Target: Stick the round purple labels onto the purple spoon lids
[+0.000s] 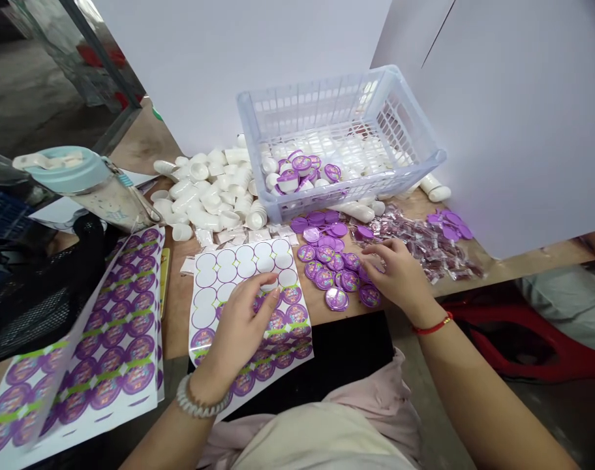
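Observation:
My left hand (243,321) is over a sticker sheet (214,264), thumb and forefinger curved with a small gap between their tips. Bare white circles show on the sheet's upper part; round purple and green stickers (297,314) cover the lower part. My right hand (396,271) hovers at the right side of a pile of purple lids (324,279), its fingers bent and parted from the thumb. Nothing is visible in its grasp. Many lids near it carry printed stickers, while plain purple lids (329,243) lie behind them.
A pale plastic basket (273,212) holds white cups, some with purple lids. Loose white cups (199,189) are heaped at its left. Small clear packets (425,251) and more plain lids (449,225) lie right. More sticker sheets (116,326) and a blue-lidded bottle (92,189) stand left.

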The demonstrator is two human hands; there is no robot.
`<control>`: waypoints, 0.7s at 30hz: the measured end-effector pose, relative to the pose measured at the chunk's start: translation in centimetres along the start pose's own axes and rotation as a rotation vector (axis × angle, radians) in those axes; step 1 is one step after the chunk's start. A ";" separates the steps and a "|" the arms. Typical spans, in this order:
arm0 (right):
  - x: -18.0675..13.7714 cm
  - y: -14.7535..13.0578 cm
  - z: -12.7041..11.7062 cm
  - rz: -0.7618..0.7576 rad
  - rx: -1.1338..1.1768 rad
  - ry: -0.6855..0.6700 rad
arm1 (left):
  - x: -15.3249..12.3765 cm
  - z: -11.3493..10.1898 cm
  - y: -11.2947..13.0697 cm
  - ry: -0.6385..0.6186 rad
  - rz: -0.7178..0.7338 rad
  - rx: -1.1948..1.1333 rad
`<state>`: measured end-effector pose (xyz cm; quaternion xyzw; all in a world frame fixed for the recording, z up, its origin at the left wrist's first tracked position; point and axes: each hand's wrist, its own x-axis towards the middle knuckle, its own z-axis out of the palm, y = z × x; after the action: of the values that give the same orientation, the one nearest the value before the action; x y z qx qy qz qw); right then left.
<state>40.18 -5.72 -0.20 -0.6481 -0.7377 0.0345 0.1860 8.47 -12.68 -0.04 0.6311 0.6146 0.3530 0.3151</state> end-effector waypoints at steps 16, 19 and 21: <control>0.1 -2.3 -1.7 0.043 -0.061 0.227 | -0.7 -0.6 0.0 0.017 -0.040 -0.093; -1.1 -4.3 -2.1 0.017 0.306 0.298 | -0.9 0.3 1.2 -0.056 -0.141 -0.310; -2.4 -6.5 -1.9 -0.042 0.512 0.269 | -1.2 0.9 2.3 -0.126 -0.230 -0.550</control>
<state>34.90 -9.48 2.92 -0.5633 -0.6870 0.1294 0.4404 10.50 -13.98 1.28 0.4689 0.5427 0.4283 0.5497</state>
